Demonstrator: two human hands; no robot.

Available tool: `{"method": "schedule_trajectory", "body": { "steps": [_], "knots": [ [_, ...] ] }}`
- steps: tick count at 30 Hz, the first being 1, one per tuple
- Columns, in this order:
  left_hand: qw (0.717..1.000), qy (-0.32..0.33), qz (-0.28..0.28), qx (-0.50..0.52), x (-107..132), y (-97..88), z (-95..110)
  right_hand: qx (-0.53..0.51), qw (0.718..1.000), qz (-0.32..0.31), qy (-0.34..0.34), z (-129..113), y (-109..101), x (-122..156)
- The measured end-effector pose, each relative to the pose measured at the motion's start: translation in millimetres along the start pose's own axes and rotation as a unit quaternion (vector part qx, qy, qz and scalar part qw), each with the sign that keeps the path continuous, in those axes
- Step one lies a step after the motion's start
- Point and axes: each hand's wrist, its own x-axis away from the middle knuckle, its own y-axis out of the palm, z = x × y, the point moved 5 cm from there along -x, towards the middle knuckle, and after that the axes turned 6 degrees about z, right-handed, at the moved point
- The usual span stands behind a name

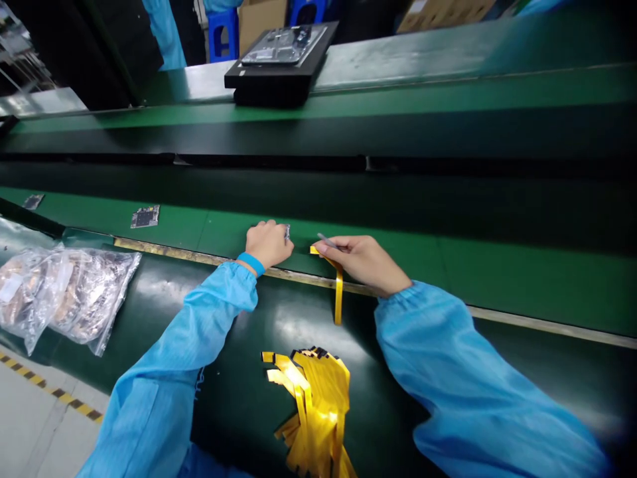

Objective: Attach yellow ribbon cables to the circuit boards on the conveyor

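Note:
My left hand (269,243), with a blue band at the wrist, is closed over the near edge of the green belt. Its fingers grip a small circuit board (287,232), of which only an edge shows. To the right, my right hand (365,260) pinches a yellow flat flex cable (339,295) that hangs down over the belt's edge. A thin grey stick-like tool (327,240) also pokes out from those fingers; its kind is unclear. Below both hands, a fanned pile of yellow flex cables (323,405) with dark ends lies on the dark green worktop (239,372).
Two more circuit boards lie on the belt to the left, the nearer board (145,216) and a farther board (33,202). Clear plastic bags of parts (74,292) rest at the worktop's left. A black box (279,86) carrying a clear tray (279,46) stands at the back.

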Motion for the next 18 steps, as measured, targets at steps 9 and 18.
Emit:
{"method": "schedule_trajectory", "body": {
  "steps": [9,18],
  "knots": [
    [1.000,-0.007,-0.024,0.000,-11,1.3,11,-0.034,0.999,-0.009,0.018,8,5,-18],
    [1.000,0.017,-0.009,0.013,-8,3.1,12,0.005,1.000,0.010,0.003,25,4,-34]
  ]
}}
